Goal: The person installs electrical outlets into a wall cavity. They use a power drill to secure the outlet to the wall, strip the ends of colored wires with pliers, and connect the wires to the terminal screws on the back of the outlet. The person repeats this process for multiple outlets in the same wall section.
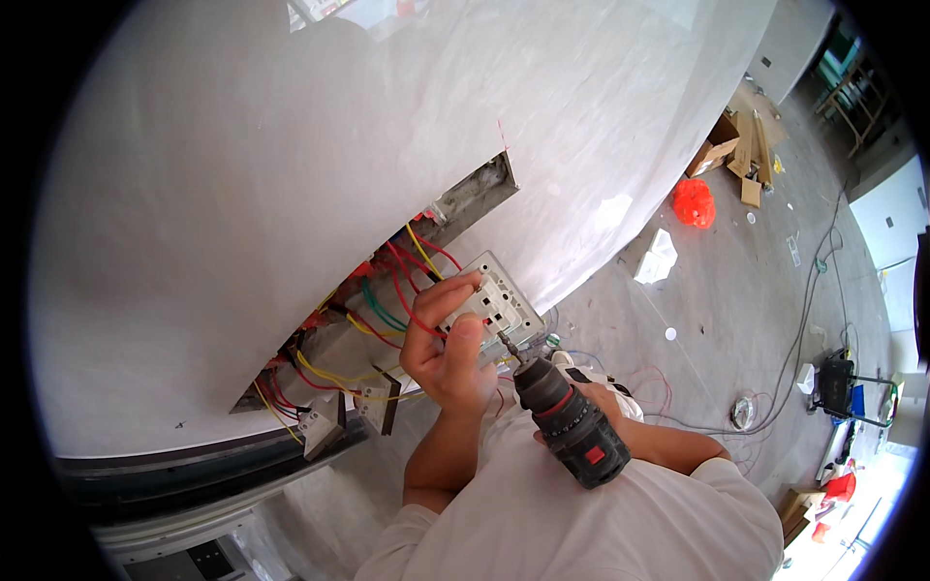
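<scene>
My left hand (451, 356) is closed on a white wall socket (514, 304), its wired back turned toward me. Red, yellow and green wires (383, 310) run from the socket area to the long slot (475, 198) cut in the pale wall. My right hand (603, 399), partly hidden behind the tool, grips a black and red cordless drill (572, 422). Its thin bit (508, 343) reaches the back of the socket near my left thumb; whether it sits in a screw I cannot tell. Two more sockets, one lower left (322, 424) and another (379, 402), hang from wires.
A dark ledge (194, 474) runs below the wall at lower left. On the grey floor to the right are a red plastic bag (694, 203), a white block-like piece (657, 257), cardboard boxes (714, 145), long cables (796, 324) and a black stand-like frame (835, 385).
</scene>
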Action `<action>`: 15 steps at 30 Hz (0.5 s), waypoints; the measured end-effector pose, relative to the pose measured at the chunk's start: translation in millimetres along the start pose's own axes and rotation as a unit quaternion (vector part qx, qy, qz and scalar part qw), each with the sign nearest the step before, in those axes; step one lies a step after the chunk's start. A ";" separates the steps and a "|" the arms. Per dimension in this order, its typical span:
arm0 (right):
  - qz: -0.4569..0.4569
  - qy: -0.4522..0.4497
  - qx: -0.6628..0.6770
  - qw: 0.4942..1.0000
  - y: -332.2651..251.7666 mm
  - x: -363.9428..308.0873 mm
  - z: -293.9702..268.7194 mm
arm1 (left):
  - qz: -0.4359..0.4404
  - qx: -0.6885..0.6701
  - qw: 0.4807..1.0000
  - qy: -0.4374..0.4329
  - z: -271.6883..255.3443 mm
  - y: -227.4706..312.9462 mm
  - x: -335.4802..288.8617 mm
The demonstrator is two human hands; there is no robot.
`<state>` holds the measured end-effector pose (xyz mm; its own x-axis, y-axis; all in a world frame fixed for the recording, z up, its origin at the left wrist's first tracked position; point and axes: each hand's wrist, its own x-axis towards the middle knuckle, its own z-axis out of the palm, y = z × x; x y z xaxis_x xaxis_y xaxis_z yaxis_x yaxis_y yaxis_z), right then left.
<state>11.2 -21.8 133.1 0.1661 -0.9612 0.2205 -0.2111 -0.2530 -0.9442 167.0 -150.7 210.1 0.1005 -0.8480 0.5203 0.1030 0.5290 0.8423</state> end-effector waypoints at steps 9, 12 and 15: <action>-0.053 -0.089 0.049 0.993 13.6 -5.4 -7.6 | -0.008 0.003 1.000 0.001 0.9 -1.6 -0.4; -0.053 -0.082 0.041 0.994 14.5 -6.5 -6.1 | -0.009 -0.008 1.000 0.000 2.3 -2.8 -0.7; -0.046 -0.082 0.060 0.994 11.9 -5.6 -5.5 | -0.010 0.000 1.000 -0.006 1.5 -1.6 -1.4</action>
<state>2.5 -20.0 122.0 0.3368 -0.9012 0.2727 -0.0723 -0.3135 -0.9468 165.2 -150.5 208.2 0.0856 -0.8588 0.5051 0.1055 0.5119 0.8525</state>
